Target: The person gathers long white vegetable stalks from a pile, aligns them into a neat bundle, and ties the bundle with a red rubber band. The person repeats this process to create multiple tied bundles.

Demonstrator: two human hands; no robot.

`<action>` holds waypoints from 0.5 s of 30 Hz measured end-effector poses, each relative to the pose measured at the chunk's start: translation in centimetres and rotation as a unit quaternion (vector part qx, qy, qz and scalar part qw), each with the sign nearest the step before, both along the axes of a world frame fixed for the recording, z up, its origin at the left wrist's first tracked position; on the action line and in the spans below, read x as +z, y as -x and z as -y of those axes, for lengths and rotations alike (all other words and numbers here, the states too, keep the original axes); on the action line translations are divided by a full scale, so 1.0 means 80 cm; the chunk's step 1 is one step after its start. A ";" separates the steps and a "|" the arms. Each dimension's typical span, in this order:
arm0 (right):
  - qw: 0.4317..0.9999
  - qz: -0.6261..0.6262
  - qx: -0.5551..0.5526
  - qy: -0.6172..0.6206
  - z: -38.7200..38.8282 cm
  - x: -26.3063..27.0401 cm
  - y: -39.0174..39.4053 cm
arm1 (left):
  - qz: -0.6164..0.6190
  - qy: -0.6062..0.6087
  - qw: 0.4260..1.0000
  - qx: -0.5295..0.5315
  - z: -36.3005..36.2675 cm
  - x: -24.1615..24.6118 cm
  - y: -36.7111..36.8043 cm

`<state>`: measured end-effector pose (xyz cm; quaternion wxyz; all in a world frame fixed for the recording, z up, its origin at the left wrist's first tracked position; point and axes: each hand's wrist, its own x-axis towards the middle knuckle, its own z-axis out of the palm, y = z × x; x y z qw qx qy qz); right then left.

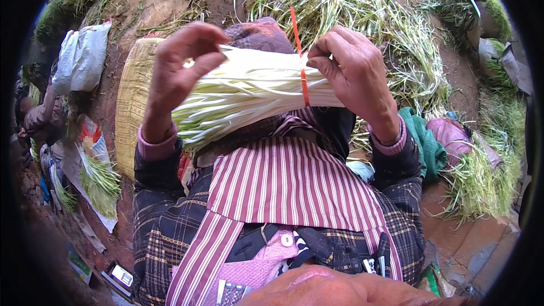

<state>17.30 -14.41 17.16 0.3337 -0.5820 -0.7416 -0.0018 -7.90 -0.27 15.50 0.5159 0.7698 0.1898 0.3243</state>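
A thick bundle of pale, slender leafy stalks [255,83] lies crosswise over my lap, its white ends to the right and greener parts to the lower left. Around its right part runs a red tie strip [304,87], one free end sticking up past the far side. My right hand [355,61] is over the white ends, thumb and fingertips pinched together beside the strip; whether they grip it is hidden. Above the bundle's left part, my left hand [180,61] is curled with thumb and fingers apart, holding nothing. A striped apron [293,178] covers my front.
Loose leaves [340,0] lie heaped on the ground ahead. A yellow woven sack [131,106] is at my left, with a white sack [83,57] beyond. Another bundle [100,174] rests on a sheet near another person [44,114]. Green cloth [425,144] lies right.
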 end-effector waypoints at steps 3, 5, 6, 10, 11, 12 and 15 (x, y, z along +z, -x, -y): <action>1.000 -0.005 -0.003 0.018 -0.002 0.006 0.004 | -0.107 -0.129 0.985 -0.048 0.018 0.010 -0.033; 1.000 0.007 0.009 0.009 -0.002 0.011 0.008 | -0.099 -0.153 0.980 -0.078 0.026 0.011 -0.057; 1.000 0.015 0.018 0.002 -0.002 0.014 0.009 | -0.102 -0.194 0.972 -0.083 0.026 0.010 -0.068; 0.999 0.029 0.033 0.013 -0.003 0.024 0.012 | -0.079 -0.236 0.961 -0.124 0.021 0.002 -0.103; 0.999 0.028 0.041 0.019 -0.003 0.026 0.013 | -0.044 -0.229 0.963 -0.132 0.022 -0.001 -0.108; 0.998 0.030 0.055 0.015 -0.004 0.027 0.014 | -0.017 -0.219 0.966 -0.138 0.022 -0.004 -0.114; 0.995 -0.037 0.065 -0.063 -0.007 0.028 0.011 | 0.021 -0.191 0.970 -0.149 0.022 -0.010 -0.119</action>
